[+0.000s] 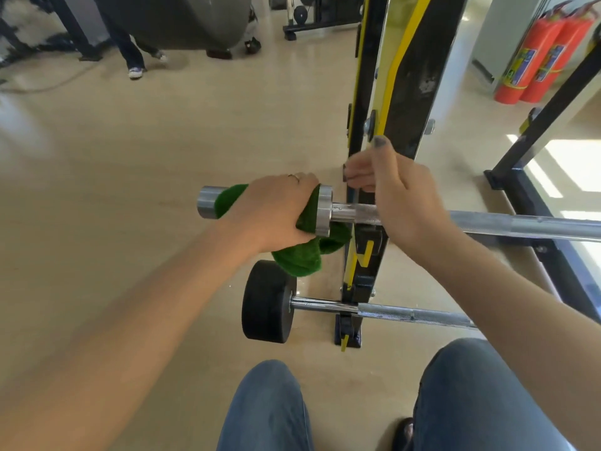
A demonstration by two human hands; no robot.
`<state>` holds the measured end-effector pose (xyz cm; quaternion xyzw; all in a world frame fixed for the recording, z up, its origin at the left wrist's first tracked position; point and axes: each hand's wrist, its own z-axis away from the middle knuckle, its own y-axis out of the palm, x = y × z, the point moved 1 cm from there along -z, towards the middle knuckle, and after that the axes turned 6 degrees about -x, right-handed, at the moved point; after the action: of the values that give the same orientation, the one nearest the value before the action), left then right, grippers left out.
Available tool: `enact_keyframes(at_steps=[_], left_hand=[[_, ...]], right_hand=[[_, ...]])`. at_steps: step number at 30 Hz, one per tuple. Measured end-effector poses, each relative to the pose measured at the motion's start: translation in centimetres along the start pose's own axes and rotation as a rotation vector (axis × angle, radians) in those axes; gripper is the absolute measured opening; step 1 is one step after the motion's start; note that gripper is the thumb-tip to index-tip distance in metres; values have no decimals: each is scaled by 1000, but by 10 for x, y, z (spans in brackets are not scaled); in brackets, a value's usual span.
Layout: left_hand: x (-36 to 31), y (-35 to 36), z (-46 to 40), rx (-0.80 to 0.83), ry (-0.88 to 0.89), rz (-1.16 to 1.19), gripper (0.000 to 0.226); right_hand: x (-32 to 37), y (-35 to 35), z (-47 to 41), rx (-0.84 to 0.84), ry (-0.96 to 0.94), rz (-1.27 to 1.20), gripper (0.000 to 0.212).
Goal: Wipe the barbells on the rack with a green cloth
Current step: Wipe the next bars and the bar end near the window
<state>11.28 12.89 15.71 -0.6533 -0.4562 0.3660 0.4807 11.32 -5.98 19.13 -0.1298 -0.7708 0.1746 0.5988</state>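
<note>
Left hand grips green cloth wrapped around upper barbell sleeve | right hand curls over its shaft beside rack | cloth tail hangs below.

Fire extinguishers labels seemingly blurred, nothing legible
</note>
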Motion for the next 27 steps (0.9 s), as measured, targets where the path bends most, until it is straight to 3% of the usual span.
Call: enact_keyframes(at_steps=[3,6,9,12,16,22,24,27], left_hand=[[15,-13,3,101,62,-38,57],[28,-28,1,139,4,-10,44],[17,-43,-5,-94,-155,271,32],[-32,-44,-22,-217,-211,585,33],[-63,-16,-26,-187,106,53,46],[-44,-7,-21,-18,130,-85,37],[-47,-16,-30,142,67,-67,40],[-42,-28,-46,450,-118,175,33]], right_hand=[[-13,-18,7,-135,-100,174,59],[-33,-31,2,-156,-175,567,59],[-53,-32,-4,-68,-207,958,36],[-56,-27,-3,-12,-126,1007,45],[-61,-37,-13,10,-106,971,39],[-59,-36,-12,38,-93,980,39],[-61,-36,-12,35,-107,982,38],[-63,-37,-9,38,-164,1017,39]])
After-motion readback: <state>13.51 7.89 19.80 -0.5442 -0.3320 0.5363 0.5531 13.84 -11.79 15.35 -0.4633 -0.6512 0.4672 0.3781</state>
